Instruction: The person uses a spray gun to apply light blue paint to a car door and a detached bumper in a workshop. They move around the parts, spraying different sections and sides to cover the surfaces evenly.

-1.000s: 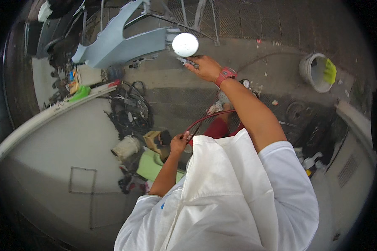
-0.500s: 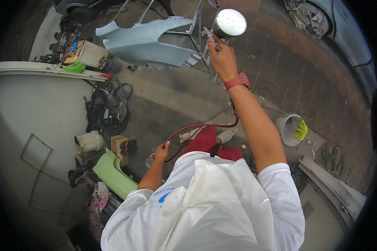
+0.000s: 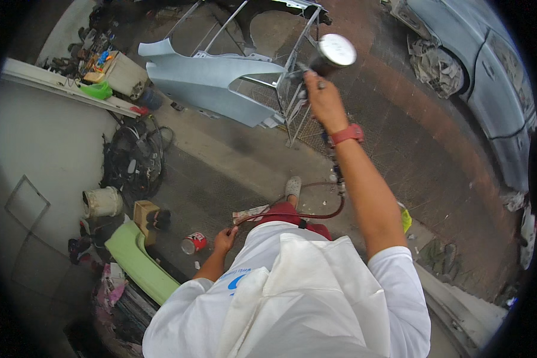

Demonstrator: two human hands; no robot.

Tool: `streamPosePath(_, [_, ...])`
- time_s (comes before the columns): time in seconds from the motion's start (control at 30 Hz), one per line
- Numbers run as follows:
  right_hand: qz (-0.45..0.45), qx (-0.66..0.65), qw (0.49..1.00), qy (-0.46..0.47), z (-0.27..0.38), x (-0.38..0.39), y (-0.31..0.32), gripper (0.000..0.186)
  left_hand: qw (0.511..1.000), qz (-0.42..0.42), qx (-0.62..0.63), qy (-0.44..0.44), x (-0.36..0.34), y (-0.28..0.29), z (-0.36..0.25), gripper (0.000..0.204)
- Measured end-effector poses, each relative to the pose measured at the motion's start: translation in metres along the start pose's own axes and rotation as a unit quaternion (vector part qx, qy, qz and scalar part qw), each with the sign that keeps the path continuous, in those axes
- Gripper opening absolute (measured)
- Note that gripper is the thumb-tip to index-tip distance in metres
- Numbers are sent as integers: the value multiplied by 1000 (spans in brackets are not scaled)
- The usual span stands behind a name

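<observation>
My right hand (image 3: 326, 104) is wrapped round a spray gun, most of which the fingers hide. On top of the gun sits its round paint cup (image 3: 336, 50) with a pale lid. Beyond and to the left of it, a light blue-grey car fender (image 3: 209, 83) rests on a metal frame stand (image 3: 297, 51); the gun is near the fender's right end. A dark red air hose (image 3: 307, 215) runs from below the gun, bends by my legs and reaches my left hand (image 3: 225, 239), which is closed on it low at the left.
A red can (image 3: 193, 243) stands on the floor near my left hand. Left lie a light green panel (image 3: 138, 256), a cardboard box (image 3: 144, 216), a dirty white bucket (image 3: 102, 201) and a dark cable heap (image 3: 134, 160). At right is a blue-grey car (image 3: 495, 89) with a covered wheel (image 3: 437, 67).
The view has shifted as I stepped. My right hand with the spray gun sits slightly lower and further right. The red can shows fully now, and my arm covers most of the bucket at right.
</observation>
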State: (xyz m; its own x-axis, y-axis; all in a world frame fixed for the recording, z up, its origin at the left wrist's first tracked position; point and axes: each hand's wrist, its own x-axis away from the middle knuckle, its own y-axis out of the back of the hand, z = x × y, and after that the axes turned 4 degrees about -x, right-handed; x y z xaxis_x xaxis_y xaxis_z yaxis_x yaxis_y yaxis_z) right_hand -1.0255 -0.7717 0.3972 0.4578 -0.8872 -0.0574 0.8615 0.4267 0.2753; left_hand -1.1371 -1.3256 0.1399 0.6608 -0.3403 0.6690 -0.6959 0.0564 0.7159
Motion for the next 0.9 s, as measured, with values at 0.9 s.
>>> streamPosePath(0.9, [461, 59, 880, 102, 109, -293, -26, 70, 975, -171, 134, -52, 61, 8, -321, 38])
